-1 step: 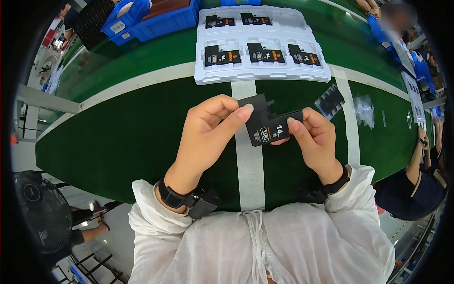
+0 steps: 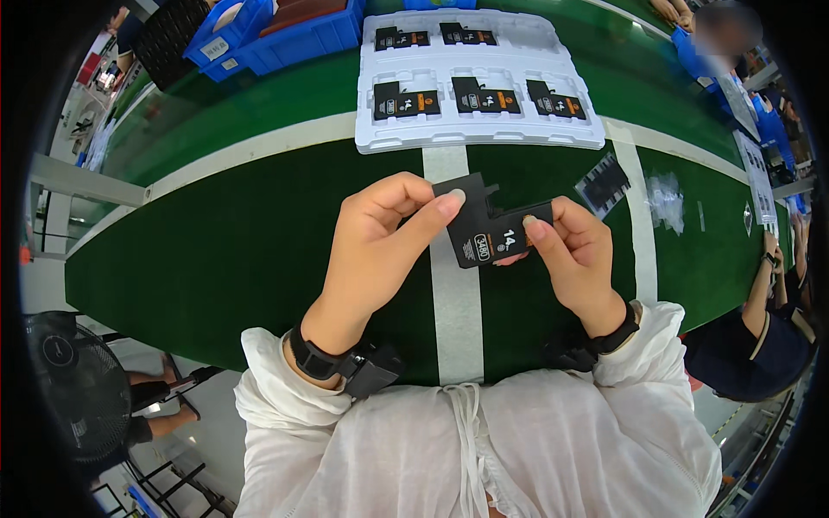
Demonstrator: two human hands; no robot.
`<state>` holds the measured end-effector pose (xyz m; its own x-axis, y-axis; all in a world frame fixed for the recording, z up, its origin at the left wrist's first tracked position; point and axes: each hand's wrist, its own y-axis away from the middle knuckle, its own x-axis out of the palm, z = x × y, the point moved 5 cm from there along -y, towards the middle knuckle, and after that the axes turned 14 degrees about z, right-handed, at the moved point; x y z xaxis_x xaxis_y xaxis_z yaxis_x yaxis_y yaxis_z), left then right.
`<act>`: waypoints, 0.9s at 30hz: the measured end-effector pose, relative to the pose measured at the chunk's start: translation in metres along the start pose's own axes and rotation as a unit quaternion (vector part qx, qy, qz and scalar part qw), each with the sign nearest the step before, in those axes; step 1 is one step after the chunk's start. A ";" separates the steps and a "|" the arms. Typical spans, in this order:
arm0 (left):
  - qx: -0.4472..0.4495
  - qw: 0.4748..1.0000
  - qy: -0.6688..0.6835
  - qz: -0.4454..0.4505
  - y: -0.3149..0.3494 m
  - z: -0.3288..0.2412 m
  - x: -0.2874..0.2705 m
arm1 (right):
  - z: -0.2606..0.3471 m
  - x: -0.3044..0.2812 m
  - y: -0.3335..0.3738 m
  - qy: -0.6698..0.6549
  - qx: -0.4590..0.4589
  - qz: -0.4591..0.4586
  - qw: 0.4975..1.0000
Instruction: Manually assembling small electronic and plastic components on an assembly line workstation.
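Between my two hands is a black L-shaped phone battery [image 2: 466, 220], printed side up and slightly tilted above the green table. My left hand [image 2: 371, 242] pinches its wider upper-left part, thumb on top. At the narrower right end, my right hand [image 2: 580, 259] grips it with the thumb over the printed face; some fingertips are hidden underneath. Beyond my hands lies a white moulded tray [image 2: 479, 142]. Several similar batteries [image 2: 406, 103] rest in its pockets, and the far right pocket holds none.
Right of my hands lie a dark film sheet [image 2: 603, 186] and a pile of clear plastic pieces [image 2: 665, 203]. Blue bins [image 2: 298, 39] stand at the far left. Pale tape [image 2: 458, 319] crosses the green mat [image 2: 216, 259]. A black fan [image 2: 78, 380] is at left; a person [image 2: 751, 345] sits at right.
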<state>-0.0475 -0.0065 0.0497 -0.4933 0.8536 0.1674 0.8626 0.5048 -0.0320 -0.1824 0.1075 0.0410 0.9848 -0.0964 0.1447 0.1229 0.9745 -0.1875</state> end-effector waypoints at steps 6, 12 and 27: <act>0.067 0.997 -0.031 -0.008 0.002 0.000 0.007 | -0.002 0.004 0.005 0.146 0.001 0.067 0.987; 0.077 0.994 0.073 0.010 0.001 0.009 0.029 | -0.007 0.009 0.001 -0.031 0.001 -0.033 0.999; -0.050 0.992 -0.007 0.114 0.002 0.030 0.036 | 0.018 -0.009 -0.003 0.209 -0.060 0.072 0.973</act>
<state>-0.0673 0.0292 0.0262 -0.2845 0.9464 0.1530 0.9586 0.2831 0.0312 -0.1943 0.1092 0.0572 0.9537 -0.0598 -0.2948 -0.0303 0.9560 -0.2919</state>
